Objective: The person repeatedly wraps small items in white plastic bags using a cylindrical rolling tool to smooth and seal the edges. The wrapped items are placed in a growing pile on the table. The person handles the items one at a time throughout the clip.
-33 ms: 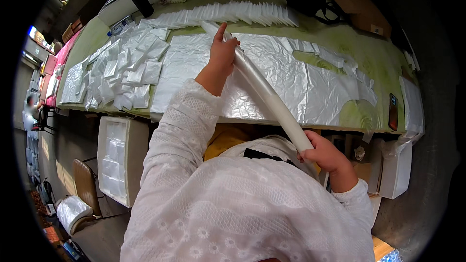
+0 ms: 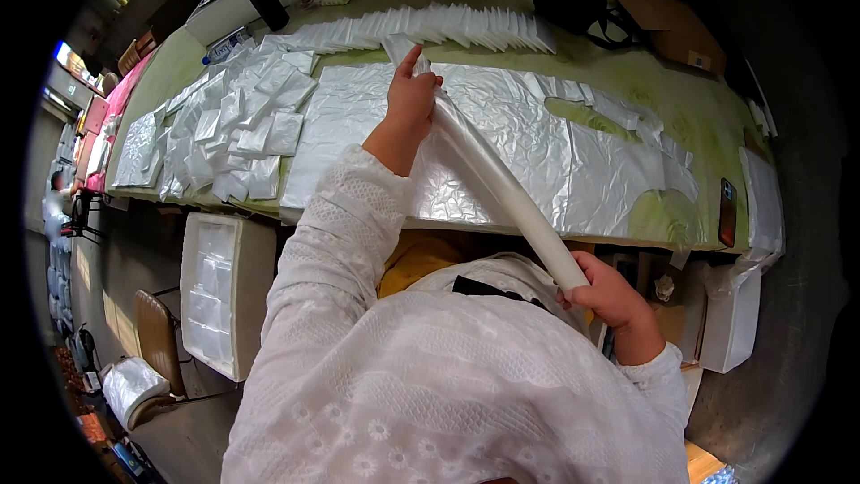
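Observation:
A long white roll of plastic film (image 2: 511, 193) slants across my front, above the table edge. My left hand (image 2: 414, 100) is closed round its upper part, with one finger sticking up. The film's flat far end (image 2: 399, 47) pokes out past that hand. At the lower end my right hand (image 2: 607, 289) grips the roll, thumb on top, close to my body. Beneath the roll, a wide crinkled plastic sheet (image 2: 358, 139) lies spread on the table.
On the green-covered table (image 2: 672, 108) lie a heap of folded plastic packets (image 2: 255, 121) and a long row of folded plastic pieces (image 2: 430, 25). A phone (image 2: 727, 211) rests near the right edge. Below on the left stands a white foam box (image 2: 255, 296) beside a chair (image 2: 159, 341).
The view has shifted very slightly. My right hand and the roll's lower end sit a little lower and further right. Both hands keep their hold.

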Action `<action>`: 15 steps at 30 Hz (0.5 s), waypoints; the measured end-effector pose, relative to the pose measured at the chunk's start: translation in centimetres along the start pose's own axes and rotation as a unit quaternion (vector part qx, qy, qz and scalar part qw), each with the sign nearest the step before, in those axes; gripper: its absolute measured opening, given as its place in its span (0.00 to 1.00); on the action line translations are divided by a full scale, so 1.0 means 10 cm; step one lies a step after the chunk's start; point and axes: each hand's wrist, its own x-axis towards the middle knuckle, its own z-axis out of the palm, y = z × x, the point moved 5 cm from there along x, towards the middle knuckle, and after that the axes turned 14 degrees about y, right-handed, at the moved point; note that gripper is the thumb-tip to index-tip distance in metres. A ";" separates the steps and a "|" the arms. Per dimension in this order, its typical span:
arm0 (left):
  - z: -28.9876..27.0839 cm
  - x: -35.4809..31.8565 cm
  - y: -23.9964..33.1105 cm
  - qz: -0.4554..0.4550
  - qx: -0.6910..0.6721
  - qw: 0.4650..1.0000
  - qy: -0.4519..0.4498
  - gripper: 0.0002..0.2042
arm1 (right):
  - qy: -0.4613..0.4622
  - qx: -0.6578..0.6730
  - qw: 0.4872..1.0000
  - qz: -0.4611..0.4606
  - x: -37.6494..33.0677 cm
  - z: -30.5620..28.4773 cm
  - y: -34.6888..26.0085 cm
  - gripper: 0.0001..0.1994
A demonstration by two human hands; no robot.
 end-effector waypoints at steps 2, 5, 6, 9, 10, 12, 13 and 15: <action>0.00 0.02 -0.02 0.015 -0.036 0.999 -0.011 0.37 | 0.015 0.042 0.999 0.020 -0.18 -0.07 0.17 0.32; 0.14 -0.31 -0.04 -0.004 -0.119 0.991 -0.064 0.35 | 0.023 0.110 0.993 0.023 -0.21 -0.02 0.32 0.33; 0.16 -0.42 -0.04 -0.002 -0.131 0.990 -0.054 0.36 | 0.024 0.132 0.991 0.019 -0.18 0.01 0.38 0.33; 0.11 -0.61 0.03 0.040 -0.200 0.977 -0.060 0.44 | -0.012 0.174 0.985 0.018 -0.06 0.08 0.43 0.34; 0.08 -0.63 0.02 0.022 -0.239 0.970 -0.046 0.42 | -0.024 0.189 0.982 0.013 -0.02 0.11 0.40 0.34; 0.01 -0.71 -0.02 -0.015 -0.316 0.949 -0.017 0.39 | -0.036 0.210 0.977 0.006 0.02 0.11 0.39 0.34; -0.01 -0.80 -0.03 -0.020 -0.299 0.954 0.007 0.39 | -0.044 0.220 0.974 0.006 0.03 0.11 0.39 0.34; -0.05 -0.77 -0.16 -0.076 -0.305 0.948 -0.044 0.43 | -0.057 0.223 0.973 -0.001 0.09 0.14 0.33 0.34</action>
